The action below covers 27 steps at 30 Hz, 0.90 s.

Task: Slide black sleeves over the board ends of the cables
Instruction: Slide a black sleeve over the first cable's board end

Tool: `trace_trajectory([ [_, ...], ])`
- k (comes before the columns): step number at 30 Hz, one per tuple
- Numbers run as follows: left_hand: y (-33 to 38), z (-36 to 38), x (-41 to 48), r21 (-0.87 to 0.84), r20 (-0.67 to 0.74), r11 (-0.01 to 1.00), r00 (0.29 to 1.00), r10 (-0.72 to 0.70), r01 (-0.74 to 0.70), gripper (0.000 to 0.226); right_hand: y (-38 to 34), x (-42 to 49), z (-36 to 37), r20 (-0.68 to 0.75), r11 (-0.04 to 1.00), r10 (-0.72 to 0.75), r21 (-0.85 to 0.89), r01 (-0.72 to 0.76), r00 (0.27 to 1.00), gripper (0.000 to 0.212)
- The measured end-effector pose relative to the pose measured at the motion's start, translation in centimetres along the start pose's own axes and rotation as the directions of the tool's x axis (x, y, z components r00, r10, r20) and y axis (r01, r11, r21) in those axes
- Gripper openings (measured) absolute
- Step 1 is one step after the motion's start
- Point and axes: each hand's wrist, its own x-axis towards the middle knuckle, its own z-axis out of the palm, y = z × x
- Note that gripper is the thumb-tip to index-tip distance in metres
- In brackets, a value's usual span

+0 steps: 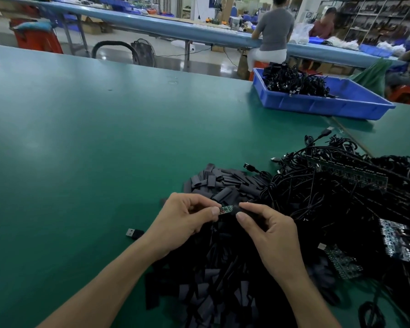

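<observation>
Head view: my left hand (182, 218) pinches a cable's green circuit board (226, 209) while my right hand (268, 235) pinches a black sleeve (240, 210) at its end, above loose sleeves (223, 183) on the green table (81, 138), tangled cables (329, 197) alongside.

1. An electronics assembly workshop: a wide green worktop (81, 138) fills the frame's left and centre.
2. Lower right: heaped black sleeves (223, 183), tangled cables (329, 200), circuit boards (346, 171).
3. Upper right: a blue bin (329, 107) of more cables, seated people (273, 27) at a long worktop (152, 22), metal shelving (376, 17).
</observation>
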Motion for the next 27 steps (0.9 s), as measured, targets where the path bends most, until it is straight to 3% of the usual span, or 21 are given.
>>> trace_trajectory([
  [4,0.1,0.0,-0.1,-0.028,0.003,0.999,1.0,-0.023,0.024,0.011,0.1,0.0,-0.1,0.023,0.999,0.006,-0.032,-0.006,1.0,0.021],
  [10,0.1,0.0,-0.4,0.001,0.04,1.0,0.999,-0.02,0.02,0.011,0.0,0.1,-0.7,0.178,0.999,0.034,0.032,-0.04,0.983,0.019],
  [17,0.1,0.3,-0.8,0.206,-0.003,0.975,0.996,0.09,-0.088,0.012,0.1,-0.3,-0.6,0.181,0.999,0.012,0.027,-0.017,0.983,0.015],
  [21,0.4,0.8,-1.4,0.439,-0.121,0.88,0.959,0.255,-0.179,0.012,-0.1,-0.3,-0.6,0.149,1.0,-0.006,0.021,0.003,0.989,0.021],
  [24,0.8,1.2,-1.8,0.609,-0.155,0.784,0.95,0.272,-0.125,0.021,0.0,-0.4,-0.5,0.14,1.0,-0.017,0.001,0.017,0.99,0.017],
  [27,0.9,1.3,-1.8,0.636,-0.152,0.767,0.96,0.233,-0.085,0.025,0.0,-0.4,-0.5,0.126,0.999,-0.033,0.001,0.033,0.991,0.02],
])
